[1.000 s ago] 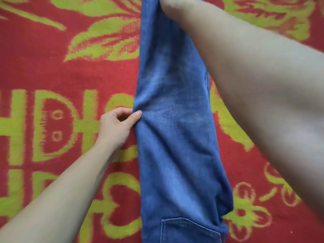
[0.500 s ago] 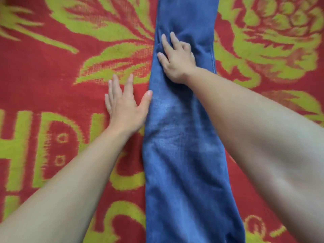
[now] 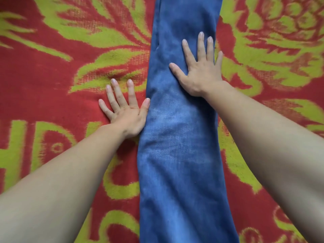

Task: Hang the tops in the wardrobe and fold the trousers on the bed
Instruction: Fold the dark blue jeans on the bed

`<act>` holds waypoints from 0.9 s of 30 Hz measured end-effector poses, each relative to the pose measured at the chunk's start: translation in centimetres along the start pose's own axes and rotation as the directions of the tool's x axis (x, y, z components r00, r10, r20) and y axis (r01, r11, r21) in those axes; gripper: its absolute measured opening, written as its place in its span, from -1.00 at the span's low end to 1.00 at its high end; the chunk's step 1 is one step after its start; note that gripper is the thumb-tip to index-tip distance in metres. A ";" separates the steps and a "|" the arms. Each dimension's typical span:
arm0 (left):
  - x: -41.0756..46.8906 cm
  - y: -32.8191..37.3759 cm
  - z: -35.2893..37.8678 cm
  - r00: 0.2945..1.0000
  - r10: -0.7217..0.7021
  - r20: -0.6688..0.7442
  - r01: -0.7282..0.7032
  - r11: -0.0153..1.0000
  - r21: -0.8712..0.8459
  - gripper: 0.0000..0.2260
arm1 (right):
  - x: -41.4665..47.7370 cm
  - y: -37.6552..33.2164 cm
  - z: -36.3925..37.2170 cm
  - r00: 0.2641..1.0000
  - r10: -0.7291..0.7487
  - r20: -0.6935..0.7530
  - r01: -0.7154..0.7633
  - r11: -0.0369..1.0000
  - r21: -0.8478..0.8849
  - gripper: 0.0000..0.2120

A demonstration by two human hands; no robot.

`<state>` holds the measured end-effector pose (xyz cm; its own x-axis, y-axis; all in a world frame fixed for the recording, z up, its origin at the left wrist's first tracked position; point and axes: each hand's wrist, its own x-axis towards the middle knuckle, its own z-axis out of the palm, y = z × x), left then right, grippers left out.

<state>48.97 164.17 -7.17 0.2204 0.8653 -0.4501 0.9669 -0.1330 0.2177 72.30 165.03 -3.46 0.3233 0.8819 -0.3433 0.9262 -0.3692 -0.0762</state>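
Blue jeans (image 3: 178, 155) lie in a long narrow strip, legs stacked, running from the bottom edge to the top edge of the view on the bed. My right hand (image 3: 199, 67) lies flat on the denim with fingers spread, its little finger over the right edge. My left hand (image 3: 125, 107) lies flat on the blanket just left of the jeans, fingers straight, thumb touching the left edge of the denim. Both ends of the jeans are out of view.
The bed is covered by a red blanket (image 3: 52, 81) with a yellow-green leaf and flower pattern, filling the whole view on both sides of the jeans. No tops or wardrobe are in view.
My right hand has slid back toward me along the jeans and spread flat. My left hand let go of the denim's left edge and now lies flat on the blanket beside it.
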 end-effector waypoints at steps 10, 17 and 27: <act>0.5 0.0 -0.3 0.999 0.017 -0.035 -0.019 0.999 -0.035 -0.34 | -10.0 -0.9 -0.6 0.998 0.003 0.057 -0.002 1.000 -0.009 -0.32; -6.6 -2.0 0.1 0.976 0.054 -0.209 -0.134 0.910 -0.391 -0.50 | -32.3 -2.6 7.1 0.994 0.032 -0.100 -0.015 0.985 0.173 -0.33; -37.2 -6.2 9.7 0.998 -0.057 -0.023 0.037 0.862 -0.505 -0.43 | -44.2 -2.8 10.5 0.898 0.439 -0.029 -0.379 0.804 0.458 -0.18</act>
<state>36.04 128.10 -0.22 0.1621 0.8826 -0.4413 0.7773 0.1613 0.6081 53.35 124.04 2.08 0.7026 0.6382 -0.3145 0.5339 -0.7651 -0.3599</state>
